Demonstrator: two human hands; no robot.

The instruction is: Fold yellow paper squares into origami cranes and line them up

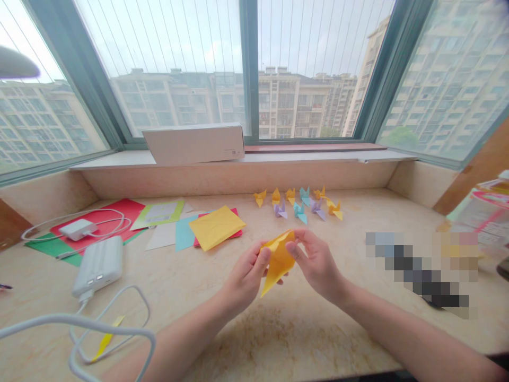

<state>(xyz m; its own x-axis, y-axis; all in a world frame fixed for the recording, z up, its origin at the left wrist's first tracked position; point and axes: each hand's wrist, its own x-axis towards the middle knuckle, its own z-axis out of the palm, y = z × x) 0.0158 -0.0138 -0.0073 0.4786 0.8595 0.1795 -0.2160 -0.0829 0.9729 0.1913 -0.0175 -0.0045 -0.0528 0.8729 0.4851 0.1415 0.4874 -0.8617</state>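
Observation:
Between my two hands, above the stone counter (238, 345), is a partly folded sheet of yellow origami paper (279, 257), with one point hanging down. My left hand (249, 268) grips its left side, thumb on the front and fingers behind. At the upper right edge, my right hand (314, 260) pinches the paper between thumb and fingers. Behind my hands stand several small folded paper cranes in yellow, blue and purple, among them a purple crane (280, 210) and a yellow crane (334, 209). A flat yellow sheet (217, 227) lies left of my hands on other coloured sheets.
On the left are a white power bank (101, 265), a white charger (78, 229), looping white cable (99, 319) and red paper (115, 215). A long white box (194, 144) rests on the window ledge. A plastic container (483, 212) and a pixelated dark object (421, 270) are at right.

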